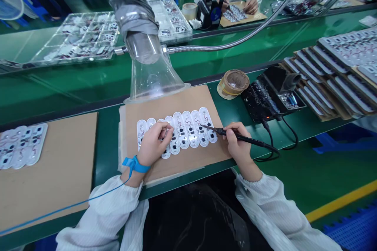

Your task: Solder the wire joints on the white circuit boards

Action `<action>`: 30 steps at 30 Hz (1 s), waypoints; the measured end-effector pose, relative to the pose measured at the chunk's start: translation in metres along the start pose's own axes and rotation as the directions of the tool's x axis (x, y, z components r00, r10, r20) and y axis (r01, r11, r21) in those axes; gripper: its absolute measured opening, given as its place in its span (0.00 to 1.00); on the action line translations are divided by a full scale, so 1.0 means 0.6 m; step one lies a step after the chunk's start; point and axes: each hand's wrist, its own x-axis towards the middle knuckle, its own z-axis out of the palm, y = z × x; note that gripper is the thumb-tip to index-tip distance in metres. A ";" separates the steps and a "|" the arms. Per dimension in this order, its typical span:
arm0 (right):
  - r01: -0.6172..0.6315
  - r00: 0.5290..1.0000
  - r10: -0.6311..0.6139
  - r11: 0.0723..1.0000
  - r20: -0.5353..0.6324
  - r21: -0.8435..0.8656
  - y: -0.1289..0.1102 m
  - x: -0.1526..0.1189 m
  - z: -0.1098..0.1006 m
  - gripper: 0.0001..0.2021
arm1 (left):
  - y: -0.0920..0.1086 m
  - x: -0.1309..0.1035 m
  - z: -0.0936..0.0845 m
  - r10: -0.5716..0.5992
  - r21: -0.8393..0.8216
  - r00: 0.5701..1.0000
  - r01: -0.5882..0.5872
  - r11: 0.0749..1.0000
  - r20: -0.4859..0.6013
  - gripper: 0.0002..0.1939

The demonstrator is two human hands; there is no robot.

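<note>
Right fingers (pixel 237 126) pinch a soldering iron (pixel 253 140); left fingers (pixel 161 128), grip unclear, partly hide casings (pixel 183 133).

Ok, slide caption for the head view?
Right hand holding a soldering iron over white strips on cardboard, left hand over the same row.

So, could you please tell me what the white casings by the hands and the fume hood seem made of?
White casings: probably plastic, smooth-looking, judging by their even colour and rounded rims. Fume hood: apparently clear, glossy plastic; green shows through and highlights glint.
</note>
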 end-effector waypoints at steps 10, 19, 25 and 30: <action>-0.028 0.999 0.029 0.999 -0.032 0.017 -0.008 0.003 0.002 0.14 | -0.001 0.001 0.002 -0.038 -0.041 0.999 0.037 0.998 -0.025 0.04; -0.065 0.997 0.064 0.998 0.030 0.025 -0.004 0.004 0.004 0.17 | -0.003 0.002 0.002 -0.048 -0.094 0.997 0.042 0.995 -0.059 0.04; -0.091 0.994 0.090 0.996 0.060 0.019 0.001 0.006 0.004 0.18 | 0.000 0.004 0.000 -0.076 -0.099 0.997 0.073 0.992 -0.028 0.04; -0.095 0.992 0.093 0.995 0.081 0.012 -0.002 0.010 0.005 0.18 | -0.001 0.004 0.002 -0.106 -0.113 0.994 0.106 0.988 0.001 0.04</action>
